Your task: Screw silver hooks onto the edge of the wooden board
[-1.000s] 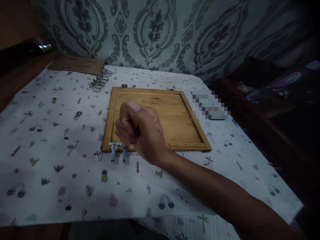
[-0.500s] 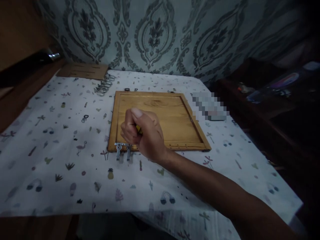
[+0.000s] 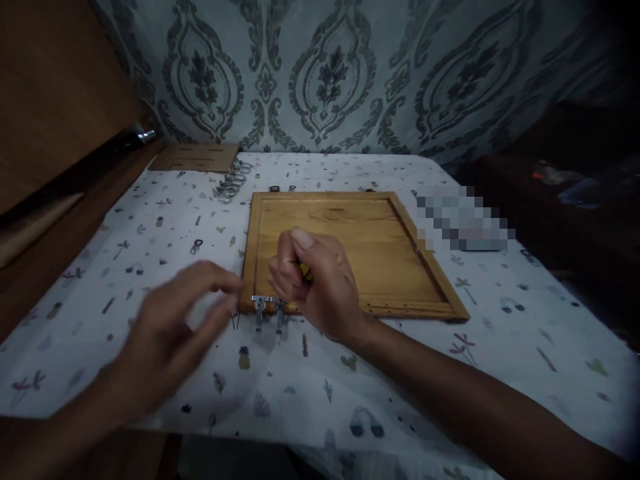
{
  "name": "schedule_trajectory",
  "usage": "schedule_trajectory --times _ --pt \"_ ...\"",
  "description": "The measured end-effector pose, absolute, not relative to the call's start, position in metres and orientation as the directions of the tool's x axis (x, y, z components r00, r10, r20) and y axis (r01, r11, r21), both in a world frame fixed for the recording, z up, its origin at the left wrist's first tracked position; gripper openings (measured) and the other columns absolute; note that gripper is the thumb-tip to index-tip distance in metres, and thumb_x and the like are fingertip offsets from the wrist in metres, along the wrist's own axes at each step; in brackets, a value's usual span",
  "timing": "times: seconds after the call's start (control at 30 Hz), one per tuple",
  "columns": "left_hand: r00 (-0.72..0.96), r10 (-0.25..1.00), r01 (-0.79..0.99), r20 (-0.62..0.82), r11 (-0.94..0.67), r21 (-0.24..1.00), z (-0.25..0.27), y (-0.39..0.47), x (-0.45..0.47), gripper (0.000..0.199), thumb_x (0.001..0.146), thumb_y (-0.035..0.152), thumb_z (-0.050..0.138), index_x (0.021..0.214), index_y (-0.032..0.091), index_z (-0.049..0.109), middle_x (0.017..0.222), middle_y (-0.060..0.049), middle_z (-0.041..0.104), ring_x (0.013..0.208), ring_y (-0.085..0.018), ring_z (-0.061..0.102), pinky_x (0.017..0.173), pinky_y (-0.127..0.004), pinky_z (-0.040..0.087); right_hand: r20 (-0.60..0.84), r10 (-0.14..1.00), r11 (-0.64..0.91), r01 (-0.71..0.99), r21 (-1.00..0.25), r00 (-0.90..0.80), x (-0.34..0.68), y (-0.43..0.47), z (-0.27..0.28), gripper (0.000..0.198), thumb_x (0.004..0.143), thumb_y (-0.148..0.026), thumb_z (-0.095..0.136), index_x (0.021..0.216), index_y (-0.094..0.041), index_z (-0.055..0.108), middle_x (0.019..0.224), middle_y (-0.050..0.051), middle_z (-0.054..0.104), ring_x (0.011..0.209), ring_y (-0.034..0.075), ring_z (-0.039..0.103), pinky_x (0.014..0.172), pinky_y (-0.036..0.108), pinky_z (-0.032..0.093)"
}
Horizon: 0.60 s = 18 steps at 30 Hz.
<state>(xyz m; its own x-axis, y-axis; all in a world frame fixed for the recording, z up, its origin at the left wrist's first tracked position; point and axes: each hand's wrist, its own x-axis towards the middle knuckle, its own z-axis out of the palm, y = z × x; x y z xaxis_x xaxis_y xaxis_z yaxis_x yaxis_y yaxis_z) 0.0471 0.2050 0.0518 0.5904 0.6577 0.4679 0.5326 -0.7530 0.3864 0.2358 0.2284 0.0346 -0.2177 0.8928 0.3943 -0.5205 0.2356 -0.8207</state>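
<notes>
The board [image 3: 340, 227] lies on the table [image 3: 300, 373]; two clips [image 3: 259, 305] sit near its front left corner; the right hand [image 3: 323, 283] is right of them, the left hand [image 3: 173, 327] left; behind, leftward, lies cardboard [image 3: 197, 158].

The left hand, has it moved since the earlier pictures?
Yes. The left hand, out of view before, has come in toward the near left corner of the wooden board.

Smooth wooden board [image 3: 345, 250]; shiny metal clasps [image 3: 259, 307]; matt cardboard [image 3: 195, 155]
</notes>
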Motion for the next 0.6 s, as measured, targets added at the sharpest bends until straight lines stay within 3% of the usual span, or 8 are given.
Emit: schedule_trajectory --times 0.13,0.23,0.33,0.5,0.6 --pt "0.64 0.532 0.597 0.555 -0.799 0.077 0.014 0.182 0.062 0.01 0.098 0.018 0.057 0.108 0.015 0.06 0.1 -0.008 0.07 0.096 -0.024 0.06 0.083 -0.04 0.047 0.353 0.913 0.211 -0.504 -0.837 -0.203 0.236 0.226 0.036 0.049 0.096 -0.044 0.055 0.055 -0.019 0.046 0.047 -0.004 0.037 0.047 0.008 0.041 0.045 0.02 0.031" --pt "0.638 0.527 0.631 0.561 -0.776 0.011 -0.007 0.168 0.07 0.014 0.096 0.015 0.059 0.11 0.014 0.061 0.099 -0.009 0.07 0.099 -0.026 0.058 0.083 -0.042 0.043 0.362 0.911 0.22 -0.507 -0.833 -0.199 0.235 0.227 0.037 0.05 0.097 -0.042 0.054 0.054 -0.018 0.045 0.047 -0.005 0.037 0.046 0.007 0.041 0.047 0.019 0.033" --pt "0.611 0.569 0.636 0.55 -0.767 0.087 -0.01 0.168 0.071 0.018 0.097 0.014 0.058 0.115 0.014 0.06 0.104 -0.01 0.068 0.102 -0.027 0.055 0.085 -0.042 0.043 0.382 0.901 0.227 -0.527 -0.819 -0.204 0.235 0.227 0.038 0.051 0.098 -0.043 0.053 0.054 -0.018 0.044 0.047 -0.005 0.035 0.045 0.006 0.038 0.046 0.019 0.032" --pt "0.617 0.674 0.524 0.406 -0.737 0.426 0.012 0.2 0.062 0.029 0.1 0.008 0.044 0.123 0.018 0.058 0.114 -0.009 0.064 0.105 -0.023 0.053 0.089 -0.039 0.045 0.378 0.9 0.228 -0.505 -0.832 -0.217 0.235 0.226 0.038 0.054 0.098 -0.051 0.054 0.055 -0.019 0.044 0.05 -0.005 0.037 0.043 0.007 0.03 0.043 0.022 0.024" --pt "0.716 0.617 0.467 0.327 -0.771 0.433 0.016 0.223 0.056 0.036 0.097 0.003 0.042 0.122 0.021 0.061 0.114 -0.007 0.065 0.106 -0.022 0.054 0.092 -0.039 0.046 0.359 0.908 0.216 -0.492 -0.844 -0.218 0.237 0.226 0.038 0.053 0.097 -0.053 0.054 0.056 -0.021 0.045 0.049 -0.005 0.036 0.042 0.008 0.022 0.041 0.025 0.021"
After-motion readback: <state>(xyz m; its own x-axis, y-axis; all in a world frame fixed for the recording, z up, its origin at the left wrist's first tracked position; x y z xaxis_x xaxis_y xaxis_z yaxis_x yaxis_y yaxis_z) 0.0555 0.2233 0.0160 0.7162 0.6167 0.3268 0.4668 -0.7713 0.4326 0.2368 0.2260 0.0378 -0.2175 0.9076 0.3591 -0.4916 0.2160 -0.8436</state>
